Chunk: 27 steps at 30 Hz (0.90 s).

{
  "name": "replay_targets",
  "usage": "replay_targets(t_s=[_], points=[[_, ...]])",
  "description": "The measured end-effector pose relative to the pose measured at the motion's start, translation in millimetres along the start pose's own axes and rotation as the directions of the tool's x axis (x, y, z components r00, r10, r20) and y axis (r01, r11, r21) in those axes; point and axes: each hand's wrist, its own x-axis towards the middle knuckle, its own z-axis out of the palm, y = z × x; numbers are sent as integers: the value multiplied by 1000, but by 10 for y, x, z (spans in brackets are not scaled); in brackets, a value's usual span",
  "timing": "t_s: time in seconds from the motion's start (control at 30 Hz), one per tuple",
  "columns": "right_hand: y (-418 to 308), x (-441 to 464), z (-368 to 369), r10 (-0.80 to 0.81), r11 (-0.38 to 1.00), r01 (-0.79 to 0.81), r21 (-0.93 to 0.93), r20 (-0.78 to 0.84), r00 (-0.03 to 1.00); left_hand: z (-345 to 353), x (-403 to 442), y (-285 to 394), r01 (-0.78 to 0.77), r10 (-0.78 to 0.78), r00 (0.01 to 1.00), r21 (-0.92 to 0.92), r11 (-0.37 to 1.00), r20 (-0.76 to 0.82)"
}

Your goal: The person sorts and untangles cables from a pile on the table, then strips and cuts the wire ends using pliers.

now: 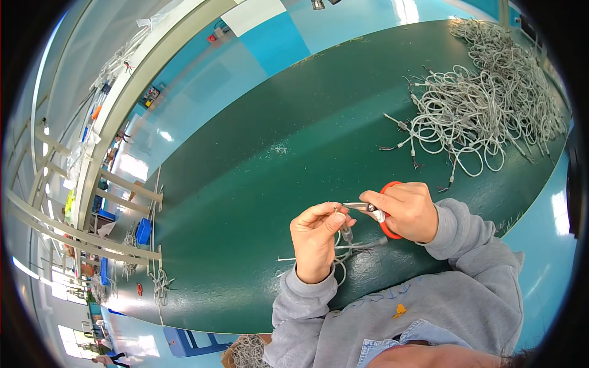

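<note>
Red-handled scissors (391, 228) are held in my right hand (408, 210), their blades pointing left toward my left hand. My left hand (318, 236) pinches the end of a grey cable (341, 264) between thumb and fingertips, right at the blade tips. A clear connector piece (347, 234) on the cable hangs just below the fingers. The rest of that cable loops on the green table (245, 214) close to my body. Whether the blades are closed on the cable end is too small to tell.
A large tangled pile of grey cables (485, 104) lies at the table's right. White scraps (278, 149) are scattered mid-table. A blue bin (143, 231) and a cable bundle (161, 285) are at the left. A blue stool (184, 342) and a box of cables (248, 352) stand below the near edge.
</note>
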Motion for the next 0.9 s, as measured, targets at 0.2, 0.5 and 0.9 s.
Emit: replay_targets(t_s=[0.2,0.5,0.9], points=[[3,-15,37,1,999,-2,37,22,1000,3,4,-7,-80,81,997,115,990,-8],[4,-18,64,16,998,-17,54,32,999,0,5,-15,-147,156,988,256,955,-14],[36,-29,78,43,988,-52,148,63,997,19,19,-21,-191,199,980,322,927,8]])
